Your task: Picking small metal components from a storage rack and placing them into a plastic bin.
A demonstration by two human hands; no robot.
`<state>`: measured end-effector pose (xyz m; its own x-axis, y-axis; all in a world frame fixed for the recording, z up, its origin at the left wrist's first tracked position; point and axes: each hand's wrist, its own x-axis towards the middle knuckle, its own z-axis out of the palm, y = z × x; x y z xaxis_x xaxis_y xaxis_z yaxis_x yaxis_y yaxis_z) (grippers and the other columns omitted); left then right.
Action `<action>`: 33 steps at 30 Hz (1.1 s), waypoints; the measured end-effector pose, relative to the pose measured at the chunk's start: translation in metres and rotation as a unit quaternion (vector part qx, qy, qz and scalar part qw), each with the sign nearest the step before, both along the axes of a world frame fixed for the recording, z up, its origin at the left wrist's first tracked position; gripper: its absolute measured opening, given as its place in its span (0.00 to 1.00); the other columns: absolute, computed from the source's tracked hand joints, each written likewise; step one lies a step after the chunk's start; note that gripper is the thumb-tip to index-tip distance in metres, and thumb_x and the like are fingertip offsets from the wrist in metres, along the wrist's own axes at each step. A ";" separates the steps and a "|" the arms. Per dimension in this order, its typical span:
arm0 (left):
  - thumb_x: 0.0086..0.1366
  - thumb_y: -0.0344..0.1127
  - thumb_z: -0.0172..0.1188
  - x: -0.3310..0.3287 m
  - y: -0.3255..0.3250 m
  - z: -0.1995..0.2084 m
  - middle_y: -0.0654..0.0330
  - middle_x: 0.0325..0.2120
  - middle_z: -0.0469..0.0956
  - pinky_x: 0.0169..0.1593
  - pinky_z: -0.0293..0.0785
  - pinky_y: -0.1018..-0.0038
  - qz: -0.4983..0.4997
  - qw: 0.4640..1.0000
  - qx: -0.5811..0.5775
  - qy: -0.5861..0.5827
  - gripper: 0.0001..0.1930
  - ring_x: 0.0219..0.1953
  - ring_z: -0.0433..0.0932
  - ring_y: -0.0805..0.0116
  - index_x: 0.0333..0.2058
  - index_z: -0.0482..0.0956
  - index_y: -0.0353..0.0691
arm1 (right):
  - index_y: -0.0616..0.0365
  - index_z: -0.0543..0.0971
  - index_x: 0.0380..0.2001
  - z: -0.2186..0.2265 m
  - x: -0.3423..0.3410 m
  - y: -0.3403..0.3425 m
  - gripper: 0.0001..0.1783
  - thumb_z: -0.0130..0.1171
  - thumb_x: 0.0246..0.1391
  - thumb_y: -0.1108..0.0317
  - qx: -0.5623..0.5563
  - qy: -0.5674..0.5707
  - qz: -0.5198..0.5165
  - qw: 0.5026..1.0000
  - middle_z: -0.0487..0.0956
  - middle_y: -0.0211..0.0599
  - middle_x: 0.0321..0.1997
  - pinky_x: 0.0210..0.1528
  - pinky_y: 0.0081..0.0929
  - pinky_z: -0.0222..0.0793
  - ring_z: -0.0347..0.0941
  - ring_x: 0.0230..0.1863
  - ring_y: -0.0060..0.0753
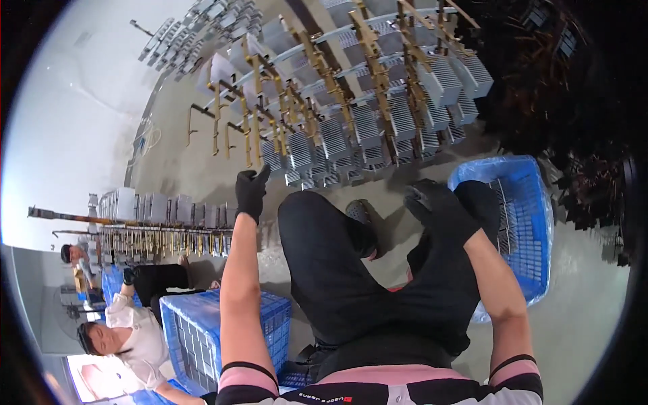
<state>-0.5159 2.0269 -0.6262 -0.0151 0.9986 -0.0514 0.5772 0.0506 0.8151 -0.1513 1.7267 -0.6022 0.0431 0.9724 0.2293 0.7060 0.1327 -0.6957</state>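
My left hand (pixel 252 194), in a black glove, is raised just left of the lower end of a hanging rack. Its thumb and fingers are a little apart, and nothing shows between them. The nearest thing to it is a silver finned metal block, like a heat sink (pixel 271 156), on the rack. My right hand (pixel 435 204), also black-gloved, is over my right knee, beside a blue basket (pixel 543 236). Its fingers look loosely bent and apart, and I see nothing held. Several more finned heat sinks (pixel 334 138) hang in rows from brass-coloured hooks (pixel 314 61).
Inside the right basket lie finned blocks (pixel 505 212). Another blue basket (pixel 273 324) with metal blocks stands at my left. A co-worker in a white top (pixel 138 337) sits beyond it, near another loaded rack (pixel 162 223). Dark racks (pixel 560 121) crowd the far right.
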 end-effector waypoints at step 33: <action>0.68 0.33 0.59 -0.111 -0.084 -0.013 0.54 0.48 0.77 0.42 0.79 0.69 -0.245 0.796 0.416 0.365 0.13 0.38 0.77 0.68 0.50 0.77 0.40 | 0.63 0.74 0.55 0.020 -0.011 -0.004 0.22 0.61 0.58 0.70 0.064 0.056 -0.052 0.995 0.80 0.49 0.45 0.48 0.34 0.74 0.78 0.45 0.43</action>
<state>-0.6273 1.9427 -0.6391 0.6646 0.5768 0.4749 0.6963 -0.7088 -0.1135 -0.1625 1.7227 -0.5817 0.1748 0.9247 0.3381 0.6395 0.1545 -0.7531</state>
